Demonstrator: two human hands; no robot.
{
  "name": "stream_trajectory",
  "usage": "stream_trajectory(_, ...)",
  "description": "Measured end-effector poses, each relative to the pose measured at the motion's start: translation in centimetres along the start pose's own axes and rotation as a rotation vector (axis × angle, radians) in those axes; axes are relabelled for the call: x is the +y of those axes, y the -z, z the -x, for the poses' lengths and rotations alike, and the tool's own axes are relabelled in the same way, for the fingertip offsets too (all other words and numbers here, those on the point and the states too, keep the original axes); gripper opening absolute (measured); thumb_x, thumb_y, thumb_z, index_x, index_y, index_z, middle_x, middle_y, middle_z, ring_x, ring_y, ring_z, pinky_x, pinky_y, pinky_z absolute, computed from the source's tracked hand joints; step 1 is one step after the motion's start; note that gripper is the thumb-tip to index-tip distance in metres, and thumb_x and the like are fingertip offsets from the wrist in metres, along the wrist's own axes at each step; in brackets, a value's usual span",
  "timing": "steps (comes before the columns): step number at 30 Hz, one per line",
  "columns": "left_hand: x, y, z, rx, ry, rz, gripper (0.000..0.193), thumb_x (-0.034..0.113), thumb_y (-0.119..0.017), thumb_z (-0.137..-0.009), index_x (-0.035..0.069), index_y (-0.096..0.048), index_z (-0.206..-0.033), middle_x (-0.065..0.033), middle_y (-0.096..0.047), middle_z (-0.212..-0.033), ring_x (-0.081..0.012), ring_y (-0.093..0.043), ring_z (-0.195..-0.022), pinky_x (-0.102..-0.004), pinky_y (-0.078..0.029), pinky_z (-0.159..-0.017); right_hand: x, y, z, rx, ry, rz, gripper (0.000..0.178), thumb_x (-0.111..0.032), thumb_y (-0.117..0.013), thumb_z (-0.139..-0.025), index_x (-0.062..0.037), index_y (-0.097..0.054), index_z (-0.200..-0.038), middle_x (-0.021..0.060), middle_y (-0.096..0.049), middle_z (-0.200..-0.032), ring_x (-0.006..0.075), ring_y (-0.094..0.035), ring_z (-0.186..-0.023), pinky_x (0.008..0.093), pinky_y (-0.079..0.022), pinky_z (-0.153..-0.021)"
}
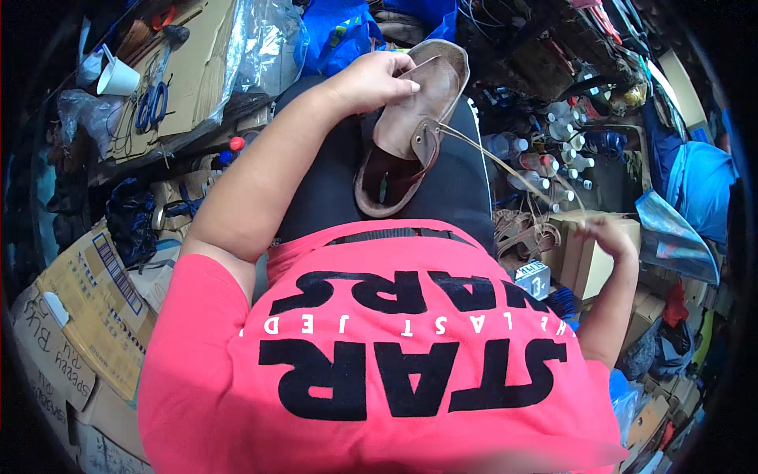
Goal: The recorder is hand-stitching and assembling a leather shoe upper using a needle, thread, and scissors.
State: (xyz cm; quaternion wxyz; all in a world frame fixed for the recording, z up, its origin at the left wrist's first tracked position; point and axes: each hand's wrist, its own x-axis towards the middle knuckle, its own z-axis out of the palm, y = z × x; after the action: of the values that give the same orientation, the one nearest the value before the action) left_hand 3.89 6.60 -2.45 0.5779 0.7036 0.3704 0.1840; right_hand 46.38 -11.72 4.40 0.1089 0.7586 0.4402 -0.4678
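A brown leather shoe [407, 130] rests across my lap, its wide sole edge at the far end and its opening towards me. My left hand [383, 81] is closed on the far part of its upper, thumb on top. From the eyelet flap at the shoe's right side, a tan cord [493, 158] runs out in two strands to the right. At the end of those strands, my right hand [609, 237] is closed on the cord, held well away from the shoe; its fingertips are slightly blurred.
Several plastic bottles [553, 150] stand to the right, with brown strappy sandals [521, 235] nearer me. At the far left are cardboard sheets [185, 71], blue-handled scissors [151, 105] and a white cup [118, 77]. Blue bags [335, 35] lie beyond my knees.
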Motion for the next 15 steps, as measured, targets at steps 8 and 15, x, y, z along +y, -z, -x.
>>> stream_trajectory(8, -1.0, 0.4, -0.6, -0.139, 0.167, 0.568, 0.020, 0.014, -0.057, -0.088, 0.004, -0.061, -0.104, -0.0019, -0.066, -0.092, -0.0107, -0.062, -0.084, -0.0258, -0.048, -0.082, -14.6, -5.9, -3.2, 0.516, 0.953, -0.043, 0.062, -0.031, -0.074, -0.075, -0.0123, -0.052, -0.130, 0.0122, -0.060, -0.093, 0.0200, -0.059, -0.083, 0.0293, -0.047, -0.075)
stream_trajectory(15, -1.0, -0.6, -0.3, -0.105, 0.062, 0.498, 0.023, 0.017, -0.056, -0.090, 0.006, -0.060, -0.110, 0.0003, -0.064, -0.098, -0.0102, -0.061, -0.086, -0.0259, -0.045, -0.086, -22.1, -5.6, -8.6, -0.001, 0.786, -0.250, 0.044, -0.028, -0.076, -0.077, -0.0028, -0.060, -0.110, -0.0003, -0.061, -0.080, 0.0082, -0.052, -0.067, 0.0243, -0.044, -0.065)
